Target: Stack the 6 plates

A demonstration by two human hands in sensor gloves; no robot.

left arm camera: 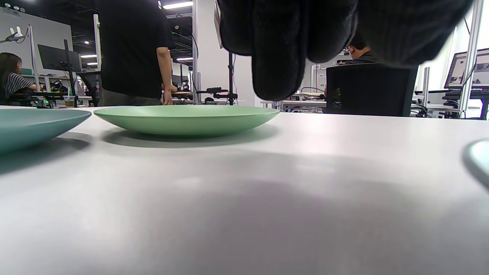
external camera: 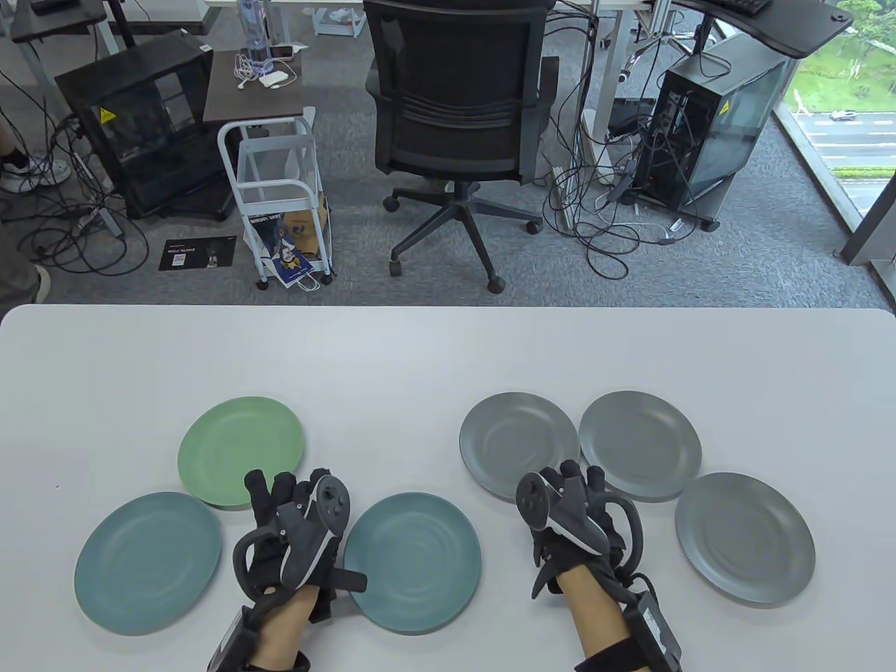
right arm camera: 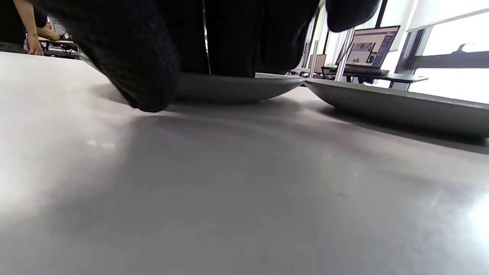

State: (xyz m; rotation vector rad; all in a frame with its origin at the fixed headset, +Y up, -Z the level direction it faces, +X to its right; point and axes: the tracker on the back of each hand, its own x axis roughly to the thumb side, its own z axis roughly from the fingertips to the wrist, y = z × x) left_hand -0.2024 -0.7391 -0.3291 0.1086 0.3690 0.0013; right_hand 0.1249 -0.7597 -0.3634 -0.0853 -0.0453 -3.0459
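Observation:
Six plates lie singly on the white table (external camera: 448, 350). On the left are a green plate (external camera: 240, 448), a teal plate (external camera: 148, 553) and a second teal plate (external camera: 413, 553). On the right are three grey plates: left (external camera: 519, 441), middle (external camera: 640, 444) and right (external camera: 745, 537). My left hand (external camera: 271, 490) is empty, between the two teal plates, with its fingertips at the green plate's near edge (left arm camera: 187, 118). My right hand (external camera: 577, 477) is empty, with its fingers (right arm camera: 229, 38) at the near rim of the left grey plate (right arm camera: 237, 89). Whether they touch it is unclear.
The middle grey plate (right arm camera: 401, 103) lies just right of my right hand. The left teal plate (left arm camera: 34, 126) and the edge of the other teal plate (left arm camera: 479, 156) flank my left hand. An office chair (external camera: 455, 105) stands beyond the table's far edge.

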